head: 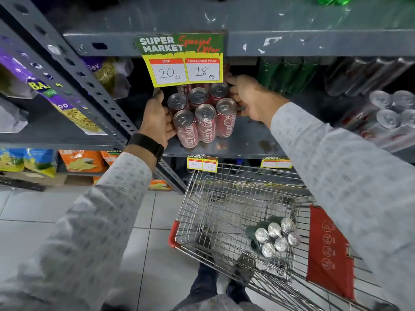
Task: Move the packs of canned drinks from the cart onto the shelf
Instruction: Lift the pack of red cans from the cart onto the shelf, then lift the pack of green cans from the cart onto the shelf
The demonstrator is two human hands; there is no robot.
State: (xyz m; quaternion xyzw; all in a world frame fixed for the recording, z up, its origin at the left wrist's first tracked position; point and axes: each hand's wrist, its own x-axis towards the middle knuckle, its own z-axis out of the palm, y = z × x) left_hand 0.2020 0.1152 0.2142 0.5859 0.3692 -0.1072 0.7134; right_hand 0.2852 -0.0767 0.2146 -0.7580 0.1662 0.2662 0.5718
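Note:
A shrink-wrapped pack of red cola cans [203, 117] stands on the grey metal shelf [247, 140], just under a yellow price tag. My left hand [157, 121] presses against its left side and my right hand [249, 96] grips its right side. Below, the wire cart [224, 198] holds one pack of green cans [272, 235] lying tilted near its right wall. More packs of green cans [287, 75] and clear-wrapped cans [393, 108] sit on the same shelf to the right.
The upper shelf edge [314, 42] hangs low over the pack, with the offer card [182, 60] in front. A slotted upright post [89, 86] rises left of the pack. Snack bags [74, 160] fill the left rack. The cart's red flap [327, 252] is at right.

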